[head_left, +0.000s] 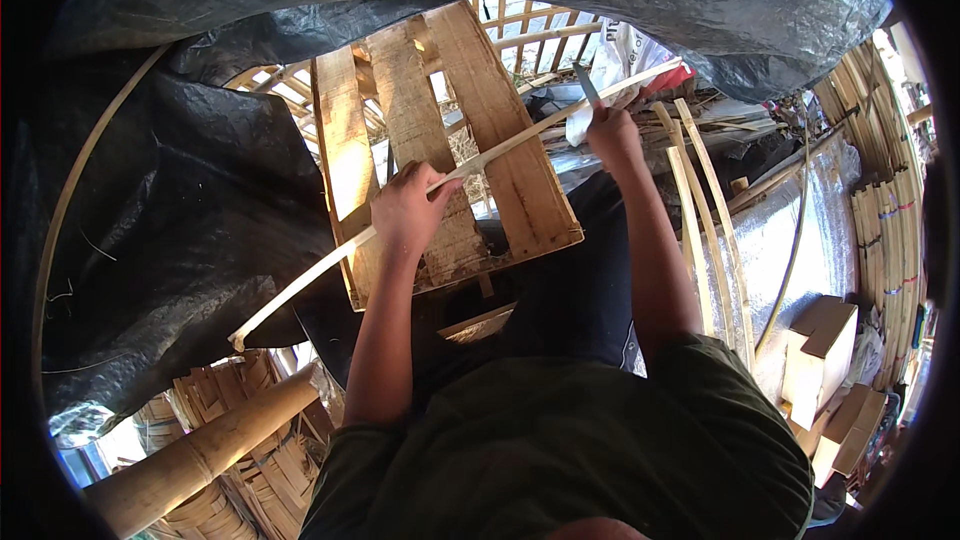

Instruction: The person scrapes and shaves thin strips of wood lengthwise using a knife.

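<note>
A long pale bamboo strip slants from the lower left up to the far right, across a slatted wooden crate. My left hand is closed round the strip near its middle, above the crate's slats. Farther right, my right hand grips a knife; its handle is hidden in the fingers. The grey knife blade points up and away, close against the strip near its far end. From this view I cannot tell whether the blade cuts into it.
Several bamboo strips lean upright beside my right forearm. Black plastic sheeting hangs at the left and overhead. A thick bamboo pole lies at the lower left near split pieces. Cardboard boxes and bundled strips stand at the right.
</note>
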The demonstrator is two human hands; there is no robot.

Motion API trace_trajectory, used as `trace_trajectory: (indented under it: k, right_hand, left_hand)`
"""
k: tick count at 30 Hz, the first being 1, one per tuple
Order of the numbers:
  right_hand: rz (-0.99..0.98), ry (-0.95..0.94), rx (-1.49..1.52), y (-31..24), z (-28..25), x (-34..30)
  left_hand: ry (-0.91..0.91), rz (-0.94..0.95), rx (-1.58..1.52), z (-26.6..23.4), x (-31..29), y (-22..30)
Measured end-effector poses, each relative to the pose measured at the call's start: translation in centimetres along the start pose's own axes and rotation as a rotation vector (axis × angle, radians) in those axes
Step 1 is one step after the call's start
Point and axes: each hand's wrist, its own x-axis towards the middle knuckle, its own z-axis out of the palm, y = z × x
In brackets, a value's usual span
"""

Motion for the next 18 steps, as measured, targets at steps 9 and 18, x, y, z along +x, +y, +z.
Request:
trace_trajectory:
  k: [9,18]
  right_hand:
    - [-0.356,0.085,-0.214,2.9,2.5,-1.4]
    - [-0.769,0.188,-0.456,2.8,3.2,-2.7]
  left_hand:
    - [-0.075,-0.082,-0.055,-0.1,0.6,0.9]
    - [-0.079,-0.081,-0.068,-0.4,0.7,1.1]
